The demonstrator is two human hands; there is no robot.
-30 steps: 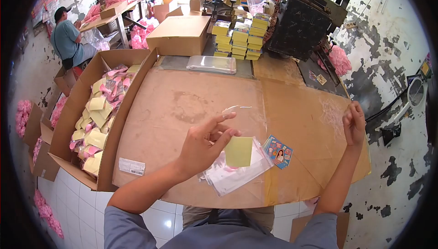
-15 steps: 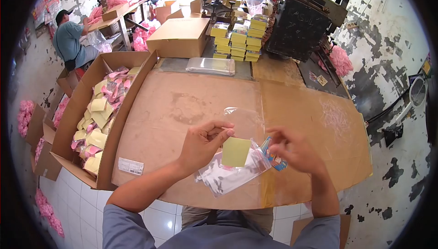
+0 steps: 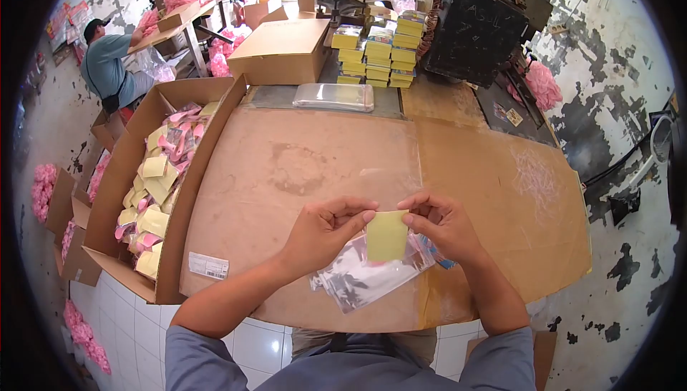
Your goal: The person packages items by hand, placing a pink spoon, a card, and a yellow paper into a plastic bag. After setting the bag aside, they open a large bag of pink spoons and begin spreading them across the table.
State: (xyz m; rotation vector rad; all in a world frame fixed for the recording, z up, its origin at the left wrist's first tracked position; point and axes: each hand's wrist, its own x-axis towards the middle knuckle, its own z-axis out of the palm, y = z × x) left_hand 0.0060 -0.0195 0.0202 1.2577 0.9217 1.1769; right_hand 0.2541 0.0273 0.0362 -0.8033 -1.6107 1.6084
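Observation:
A small yellow card (image 3: pixel 386 236) hangs upright between my hands, seemingly inside a clear plastic bag whose faint film shows above it. My left hand (image 3: pixel 336 223) pinches the upper left corner. At the upper right corner, my right hand (image 3: pixel 438 223) holds it between thumb and finger. Below lie clear plastic bags (image 3: pixel 368 276) in a loose pile on the cardboard-covered table (image 3: pixel 300 162). Partly hidden under my right hand are blue printed cards (image 3: pixel 445 262).
At the left stands a long open carton (image 3: pixel 187 237) holding yellow cards and pink items. A closed box (image 3: pixel 279 51), a stack of clear bags (image 3: pixel 333 97) and piles of yellow cards (image 3: pixel 378 54) are at the back. A person (image 3: pixel 111 61) sits at the far left.
My right hand has moved left from above the blue cards and taken hold of the yellow card's right corner. The card has shifted slightly right, and my left hand still pinches it.

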